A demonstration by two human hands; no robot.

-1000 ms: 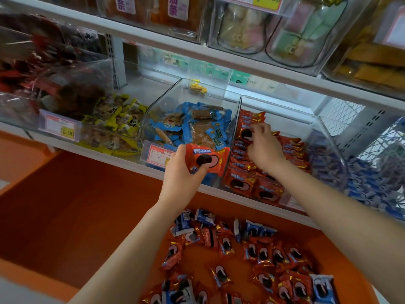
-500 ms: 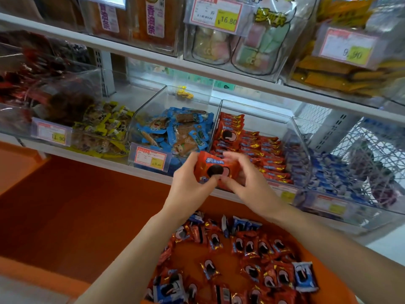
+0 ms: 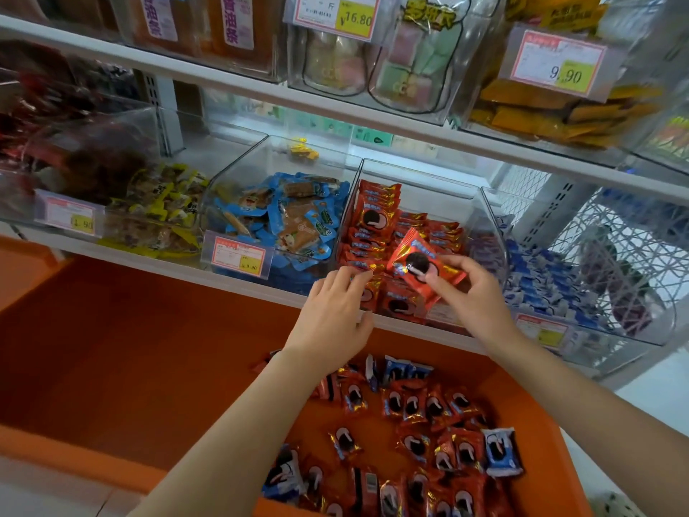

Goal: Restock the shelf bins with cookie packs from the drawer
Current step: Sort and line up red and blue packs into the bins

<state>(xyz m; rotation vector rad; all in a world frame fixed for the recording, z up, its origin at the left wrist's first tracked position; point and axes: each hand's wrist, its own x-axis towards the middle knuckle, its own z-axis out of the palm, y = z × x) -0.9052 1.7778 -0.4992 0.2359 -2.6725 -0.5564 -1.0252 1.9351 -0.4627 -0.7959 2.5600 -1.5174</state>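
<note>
Orange plastic drawer (image 3: 112, 367) sits open below the white metal shelf (image 3: 123, 253); loose red and blue cookie packs (image 3: 428, 442) lie in its right part. Clear plastic bin (image 3: 440, 195) on the shelf holds stacked red packs. Right hand (image 3: 473, 296) pinches one red foil cookie pack (image 3: 417, 263), tilted, over the bin's front. Left hand (image 3: 332, 319) empty, fingers relaxed, tips at the bin's front edge.

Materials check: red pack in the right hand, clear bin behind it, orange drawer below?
Held red cookie pack: glossy plastic film, likely metallised; crimped ends glint gold.
The bin: clear rigid plastic, possibly acrylic; contents show through, rims catch light.
The drawer: smooth matt orange, painted metal or plastic; cannot tell which.
</note>
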